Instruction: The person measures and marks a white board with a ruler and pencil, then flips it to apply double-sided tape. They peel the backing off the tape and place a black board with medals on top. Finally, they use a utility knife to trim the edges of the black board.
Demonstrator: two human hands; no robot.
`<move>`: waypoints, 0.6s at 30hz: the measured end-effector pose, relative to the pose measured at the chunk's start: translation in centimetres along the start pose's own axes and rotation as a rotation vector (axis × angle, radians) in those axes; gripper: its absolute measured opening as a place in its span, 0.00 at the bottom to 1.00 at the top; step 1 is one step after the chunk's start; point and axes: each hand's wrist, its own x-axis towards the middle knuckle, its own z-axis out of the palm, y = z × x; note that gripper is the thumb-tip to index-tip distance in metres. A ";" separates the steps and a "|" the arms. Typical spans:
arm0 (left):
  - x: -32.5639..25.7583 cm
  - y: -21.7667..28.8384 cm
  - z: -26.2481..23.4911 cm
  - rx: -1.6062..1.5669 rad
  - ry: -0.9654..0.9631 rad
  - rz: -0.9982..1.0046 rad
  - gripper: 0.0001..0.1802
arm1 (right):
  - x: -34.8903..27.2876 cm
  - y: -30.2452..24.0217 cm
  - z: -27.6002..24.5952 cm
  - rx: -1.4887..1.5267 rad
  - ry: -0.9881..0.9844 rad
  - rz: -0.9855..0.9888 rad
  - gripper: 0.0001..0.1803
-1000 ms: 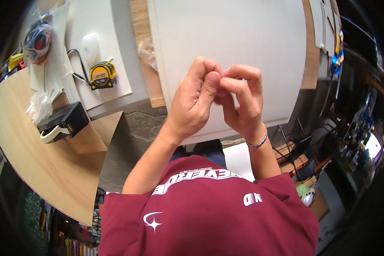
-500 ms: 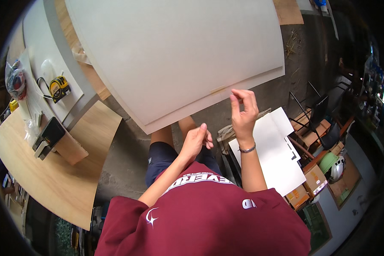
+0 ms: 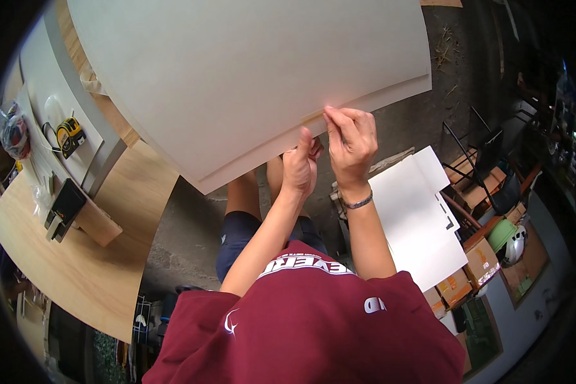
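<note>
A large white sheet [image 3: 249, 70] fills the upper middle, with a second white layer showing as a narrow band along its near edge. On that edge lies a short tan strip, seemingly tape [image 3: 312, 118]. The fingertips of my right hand [image 3: 353, 144] are pinched together at the strip's right end; whether they have hold of it is hidden. Just left of it, my left hand [image 3: 299, 168] is closed, thumb pointing up over the sheet's near edge and fingers curled. What lies inside those fingers does not show.
To the left, a curved wooden tabletop [image 3: 77, 256] holds a dark phone-like device [image 3: 66, 202] on a stand. A yellow and black tape measure [image 3: 70, 137] rests on pale boards. White panels [image 3: 416, 224], cardboard boxes [image 3: 482, 259] and a black chair [image 3: 493, 150] stand to the right.
My right hand has moved left and up to the tan strip. My left hand has risen to the sheet's near edge. The view has shifted slightly.
</note>
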 end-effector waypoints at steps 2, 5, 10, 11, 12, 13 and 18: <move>0.4 -0.4 0.8 -0.012 -0.002 0.127 0.21 | 0.0 0.0 -0.1 -0.013 0.013 -0.015 0.10; 0.6 -0.6 1.2 0.024 0.072 0.156 0.20 | -0.1 -0.2 -0.1 -0.018 0.018 -0.027 0.10; 0.4 -0.4 1.1 0.028 0.076 0.122 0.22 | -0.2 -0.6 0.3 -0.033 0.034 -0.036 0.10; 0.4 -0.4 1.2 0.019 0.070 0.140 0.22 | -0.2 -0.7 0.4 -0.038 0.032 -0.032 0.10; 0.4 -0.4 1.4 0.010 0.071 0.148 0.23 | -0.2 -0.7 0.5 -0.043 0.030 -0.029 0.09; 0.4 -0.4 1.6 0.002 0.105 0.137 0.23 | -0.2 -0.7 0.6 -0.048 0.029 -0.030 0.09; 0.1 -0.3 2.3 -0.035 0.125 0.169 0.24 | -0.5 -1.0 0.7 0.039 0.004 0.029 0.10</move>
